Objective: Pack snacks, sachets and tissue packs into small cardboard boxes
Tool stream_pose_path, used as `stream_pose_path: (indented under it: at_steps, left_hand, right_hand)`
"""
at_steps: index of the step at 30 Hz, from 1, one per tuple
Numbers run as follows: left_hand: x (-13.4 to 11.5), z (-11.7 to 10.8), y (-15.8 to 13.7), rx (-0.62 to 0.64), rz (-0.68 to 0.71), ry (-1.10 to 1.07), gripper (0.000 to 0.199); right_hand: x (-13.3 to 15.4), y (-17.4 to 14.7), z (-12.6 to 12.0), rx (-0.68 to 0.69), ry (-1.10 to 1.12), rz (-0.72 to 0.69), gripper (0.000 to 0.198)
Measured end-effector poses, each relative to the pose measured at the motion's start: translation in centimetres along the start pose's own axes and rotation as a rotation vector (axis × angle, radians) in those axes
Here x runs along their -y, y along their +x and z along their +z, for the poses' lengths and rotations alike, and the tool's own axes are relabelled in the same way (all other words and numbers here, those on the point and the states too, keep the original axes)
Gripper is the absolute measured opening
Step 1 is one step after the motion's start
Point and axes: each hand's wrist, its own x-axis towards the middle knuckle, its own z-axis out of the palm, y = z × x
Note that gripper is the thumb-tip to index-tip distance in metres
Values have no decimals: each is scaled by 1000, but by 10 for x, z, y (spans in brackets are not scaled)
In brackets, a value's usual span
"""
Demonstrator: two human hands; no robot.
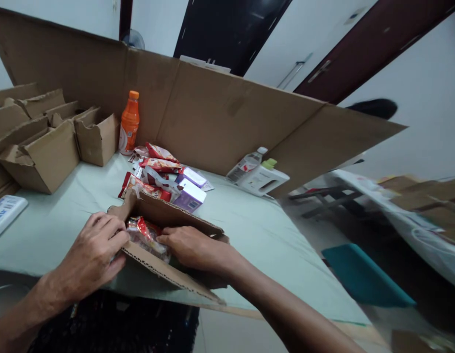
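Note:
An open cardboard box [168, 272] with raised flaps stands at the near edge of the table. My left hand [97, 252] is closed over its left end, fingers curled at the corner. Inside lies a clear packet with red trim [144, 236]; what it contains is too blurred to name. My right hand [190, 246] reaches into the box from the right, its fingers closed against the packet, the fingertips partly hidden. Just behind the box are red snack bags [157, 165] and purple-and-white cartons [190, 196].
Several open cardboard boxes [54, 152] crowd the left. An orange drink bottle [129, 123] stands by the cardboard wall [220, 113]. A clear bottle [247, 164] and white jug [264, 179] are tilted at the back right. A white device [6, 214] sits far left.

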Motion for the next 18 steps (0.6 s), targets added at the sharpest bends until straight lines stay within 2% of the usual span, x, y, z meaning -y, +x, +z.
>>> stream_pose_path:
  at_steps: [2,3,4,6,8,9,11,14,18]
  left_hand:
    - [2,0,-5,-52,-3,-38,17]
    - [3,-1,-8,-92,-20,-53,19]
    - [5,-1,-11,-137,-49,-65,22]
    - [11,-1,-17,-220,-136,-83,34]
    - [17,3,-20,-242,-223,-131,47]
    - [20,7,-21,-226,-248,-175,51]
    - [23,16,-19,-173,-253,-270,54]
    - [22,26,-12,-167,-232,-332,47]
    - [18,28,-2,-187,-188,-336,32]
  right_hand:
    - [1,-2,2,53,-22,-20,28]
    - [2,-9,0,21,-21,-34,29]
    - [2,-19,-3,-66,-9,-52,30]
    - [0,-40,-11,-329,7,-64,33]
    - [-4,-56,-14,-573,-30,-1,34]
    - [-9,-60,-13,-635,-58,61,34]
    - [-21,-60,-8,-610,-60,224,35]
    - [-46,-47,2,-410,169,394,30]
    - [-69,-34,6,-399,434,388,27]
